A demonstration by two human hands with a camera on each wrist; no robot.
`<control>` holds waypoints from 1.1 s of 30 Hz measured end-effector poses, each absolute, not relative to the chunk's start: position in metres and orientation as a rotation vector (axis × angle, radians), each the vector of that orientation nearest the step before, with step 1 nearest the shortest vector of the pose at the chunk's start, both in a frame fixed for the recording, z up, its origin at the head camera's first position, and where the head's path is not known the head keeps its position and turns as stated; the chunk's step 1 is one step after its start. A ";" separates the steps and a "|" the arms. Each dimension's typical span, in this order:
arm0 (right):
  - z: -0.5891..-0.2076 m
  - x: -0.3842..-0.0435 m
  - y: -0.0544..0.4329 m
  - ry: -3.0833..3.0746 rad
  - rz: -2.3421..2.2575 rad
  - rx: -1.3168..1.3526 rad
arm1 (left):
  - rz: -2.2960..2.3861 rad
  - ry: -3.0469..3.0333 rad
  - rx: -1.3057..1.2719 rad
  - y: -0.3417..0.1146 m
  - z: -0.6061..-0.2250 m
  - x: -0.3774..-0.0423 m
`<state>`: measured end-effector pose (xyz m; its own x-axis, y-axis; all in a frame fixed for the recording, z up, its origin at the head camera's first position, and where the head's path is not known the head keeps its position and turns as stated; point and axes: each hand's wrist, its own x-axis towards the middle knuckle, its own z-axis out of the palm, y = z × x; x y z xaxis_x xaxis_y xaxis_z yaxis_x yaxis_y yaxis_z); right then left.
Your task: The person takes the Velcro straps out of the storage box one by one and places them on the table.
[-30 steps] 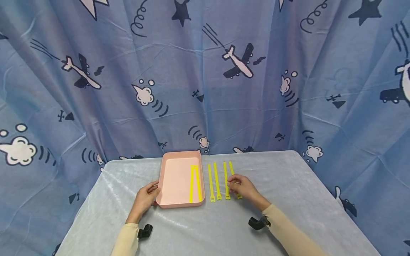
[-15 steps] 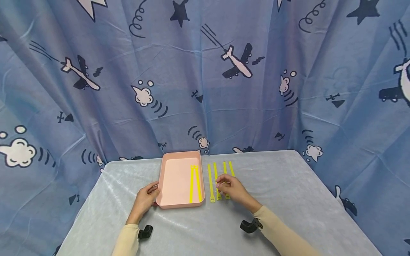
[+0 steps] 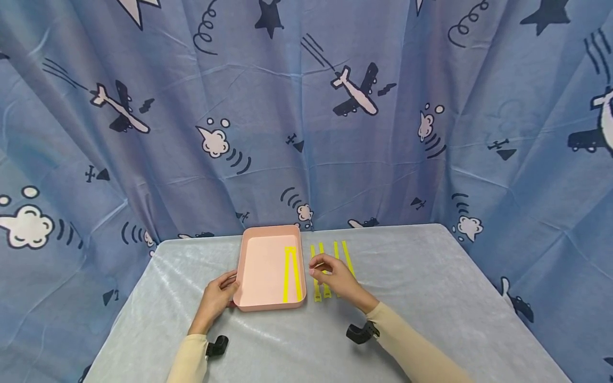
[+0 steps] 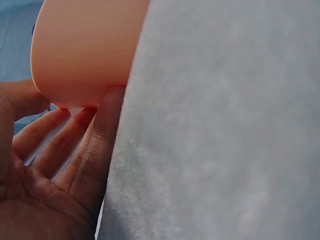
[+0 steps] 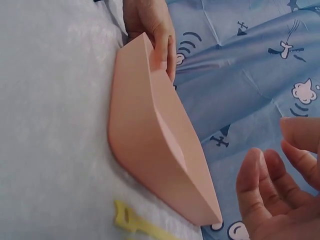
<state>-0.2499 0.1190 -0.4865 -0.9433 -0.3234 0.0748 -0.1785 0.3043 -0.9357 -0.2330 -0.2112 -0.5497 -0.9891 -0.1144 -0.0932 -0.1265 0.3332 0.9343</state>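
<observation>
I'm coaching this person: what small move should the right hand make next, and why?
Probably move the right hand over the pink tray and pinch the rightmost yellow strap inside: that hand looks empty and hovers just right of the tray, while the left hand holds the tray's left side.

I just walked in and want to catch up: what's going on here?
A person at a cloth-covered table grips the left side of a pink tray with the left hand. Two yellow straps lie in the tray, toward its right side. Four more straps lie on the table, right of the tray. The right hand hovers over these, fingers bent, with nothing visible in it.
</observation>
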 end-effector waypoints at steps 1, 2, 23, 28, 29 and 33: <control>-0.485 -0.250 0.117 2.430 -1.717 -0.473 | 1.792 2.557 -0.229 -0.211 -0.550 -0.233; -0.484 -0.251 0.114 2.430 -1.713 -0.472 | 1.794 2.555 -0.228 -0.211 -0.550 -0.233; -0.480 -0.269 0.080 2.647 -1.238 -0.891 | 1.803 2.563 -0.219 -0.211 -0.548 -0.234; -0.482 -0.272 0.076 2.706 -1.053 -0.967 | 1.805 2.563 -0.223 -0.211 -0.548 -0.234; -0.483 -0.273 0.075 2.723 -1.014 -0.979 | 1.805 2.563 -0.224 -0.211 -0.548 -0.233; -0.483 -0.275 0.072 2.793 -0.838 -1.043 | 1.798 2.572 -0.222 -0.212 -0.549 -0.233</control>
<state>-0.2750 0.0723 -0.4831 -0.7722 -0.6194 0.1420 -0.5952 0.6268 -0.5028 -0.2331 -0.2115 -0.5489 -0.9900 -0.1177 -0.0772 -0.1130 0.3370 0.9347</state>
